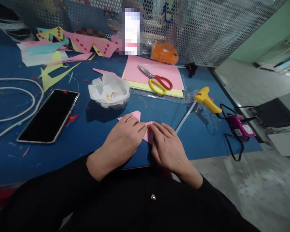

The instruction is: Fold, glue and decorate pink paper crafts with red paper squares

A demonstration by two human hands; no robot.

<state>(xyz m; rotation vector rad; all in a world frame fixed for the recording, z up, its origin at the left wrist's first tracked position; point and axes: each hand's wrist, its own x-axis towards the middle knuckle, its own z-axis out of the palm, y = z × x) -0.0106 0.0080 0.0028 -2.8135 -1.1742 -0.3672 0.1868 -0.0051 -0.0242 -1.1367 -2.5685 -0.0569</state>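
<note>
Pink folded paper (149, 136) lies on the blue table close to its front edge, under both of my hands. A pointed part of it shows past the left fingers, and another part shows between the hands. My left hand (125, 137) presses on the paper with its fingers curled and close together. From the other side, my right hand (168, 145) pinches the paper, its fingertips meeting the left ones. Much of the paper is hidden beneath the fingers, so the shape of the fold cannot be made out.
Behind the hands stand a white paper-lined bowl (110, 91) and red-and-yellow scissors (157, 82) on pink sheets (132, 72). A yellow glue gun (207, 100) lies right, near a purple power strip (243, 125). At left are a phone (49, 116), white cable (38, 85) and paper scraps (52, 75).
</note>
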